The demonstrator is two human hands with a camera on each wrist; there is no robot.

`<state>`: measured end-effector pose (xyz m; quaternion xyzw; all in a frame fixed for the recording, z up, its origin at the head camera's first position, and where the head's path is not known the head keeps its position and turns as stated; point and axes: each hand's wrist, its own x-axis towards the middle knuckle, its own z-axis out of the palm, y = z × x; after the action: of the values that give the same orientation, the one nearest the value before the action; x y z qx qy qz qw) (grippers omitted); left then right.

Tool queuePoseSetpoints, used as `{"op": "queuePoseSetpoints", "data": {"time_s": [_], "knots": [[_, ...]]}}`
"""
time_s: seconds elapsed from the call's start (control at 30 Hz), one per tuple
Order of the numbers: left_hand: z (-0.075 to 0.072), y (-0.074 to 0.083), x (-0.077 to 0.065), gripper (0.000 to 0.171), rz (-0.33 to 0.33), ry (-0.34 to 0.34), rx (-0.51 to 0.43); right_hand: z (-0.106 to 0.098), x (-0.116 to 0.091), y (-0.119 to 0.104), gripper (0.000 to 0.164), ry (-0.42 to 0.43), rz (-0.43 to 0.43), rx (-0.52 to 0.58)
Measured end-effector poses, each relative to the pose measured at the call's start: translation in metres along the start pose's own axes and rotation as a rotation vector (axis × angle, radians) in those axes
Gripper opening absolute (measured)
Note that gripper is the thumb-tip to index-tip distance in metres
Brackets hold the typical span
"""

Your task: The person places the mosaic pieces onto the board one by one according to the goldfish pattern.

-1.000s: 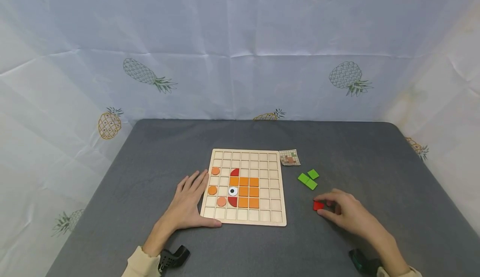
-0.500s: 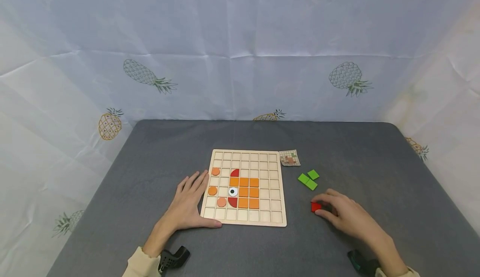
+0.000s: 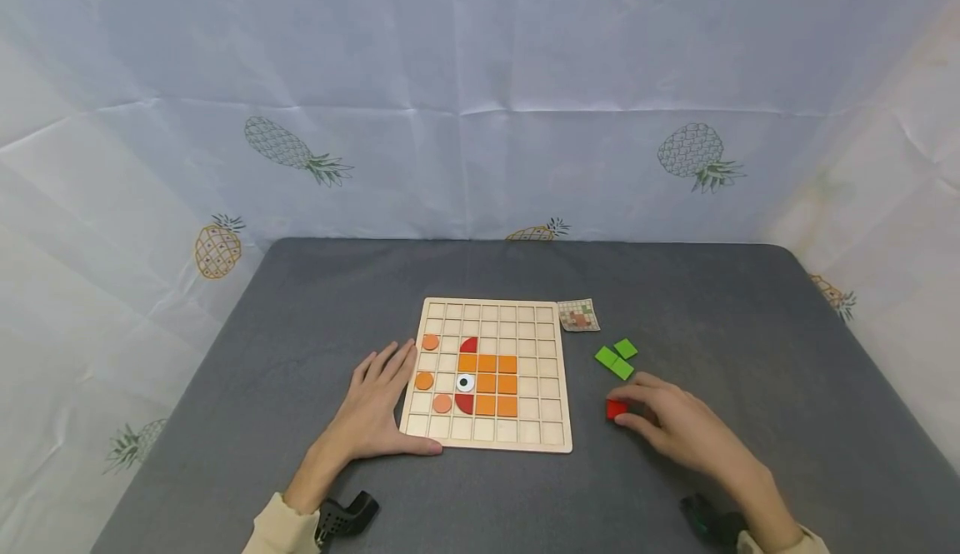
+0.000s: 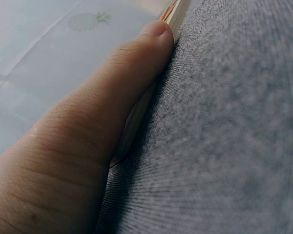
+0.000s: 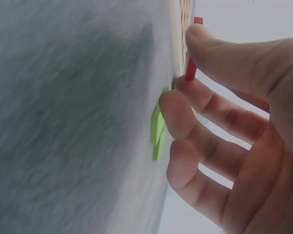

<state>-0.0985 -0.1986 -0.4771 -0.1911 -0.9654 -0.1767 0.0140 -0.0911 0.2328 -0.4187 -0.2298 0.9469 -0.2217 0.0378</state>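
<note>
My left hand (image 3: pixel 380 404) rests at the near left corner of the wooden grid board (image 3: pixel 551 431), fingers straight along its left side. In the left wrist view the thumb (image 4: pixel 132 68) lies against the board's edge. On the board sit orange square tiles (image 3: pixel 486 383), two red quarter-circle tiles (image 3: pixel 464 404), a round eye tile (image 3: pixel 465 382) and several orange discs (image 3: pixel 424 381). Right of the board, my right hand (image 3: pixel 678 425) pinches a red tile (image 3: pixel 615 409) between thumb and forefinger. In the right wrist view the red tile (image 5: pixel 191 68) appears edge-on, other fingers loosely curled.
Three green tiles (image 3: pixel 615 360) lie on the grey table (image 3: pixel 690 304) beyond the right hand. A small printed picture card (image 3: pixel 579 315) lies by the board's far right corner. A pineapple-print cloth (image 3: pixel 480 171) hangs behind the table.
My right hand has moved a little left, carrying the red tile toward the board. The left hand and the board stay in place.
</note>
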Motion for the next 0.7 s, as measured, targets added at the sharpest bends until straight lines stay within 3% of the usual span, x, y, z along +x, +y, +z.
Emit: {"op": "queuePoseSetpoints", "data": {"time_s": [0.27, 0.7], "knots": [[0.0, 0.0, 0.0, 0.14, 0.017, 0.028, 0.012, 0.0, 0.014, -0.015, 0.024, -0.031, -0.088, 0.021], [-0.001, 0.001, 0.0, 0.141, 0.0, -0.003, -0.005, 0.013, 0.038, -0.041, 0.024, -0.089, -0.172, 0.081]]}}
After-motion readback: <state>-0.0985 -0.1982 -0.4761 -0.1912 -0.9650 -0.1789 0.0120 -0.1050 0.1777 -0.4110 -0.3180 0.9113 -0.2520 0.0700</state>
